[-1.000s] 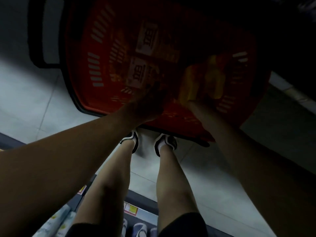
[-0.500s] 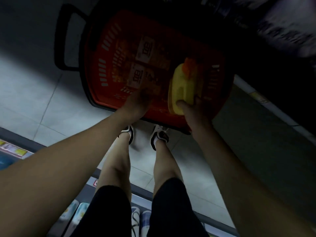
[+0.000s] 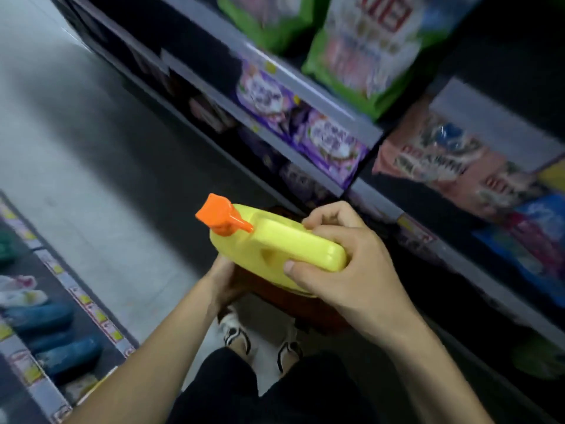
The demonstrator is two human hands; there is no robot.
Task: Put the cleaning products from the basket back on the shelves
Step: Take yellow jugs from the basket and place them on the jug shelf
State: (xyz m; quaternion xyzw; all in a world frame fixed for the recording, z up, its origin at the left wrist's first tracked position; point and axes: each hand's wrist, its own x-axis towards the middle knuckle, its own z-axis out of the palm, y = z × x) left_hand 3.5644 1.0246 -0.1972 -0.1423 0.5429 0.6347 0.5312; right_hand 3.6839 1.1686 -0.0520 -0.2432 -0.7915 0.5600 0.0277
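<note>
Jug (image 3: 275, 249), yellow with an orange cap (image 3: 218, 214), is now lifted clear of the red basket (image 3: 305, 304), where half a second ago it was just coming up. It hangs above the basket, near the shelves (image 3: 321, 99) on the right. The right hand (image 3: 345, 270) is clamped round its handle. The left hand (image 3: 224, 283) sits under its near left side with fingers hidden, so I cannot tell its grip. Shelving likely comes next.

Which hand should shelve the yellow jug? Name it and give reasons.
Right. The right hand grips the yellow jug by its handle, and the shelves stand on that side; the left hand is partly hidden beneath the jug.
</note>
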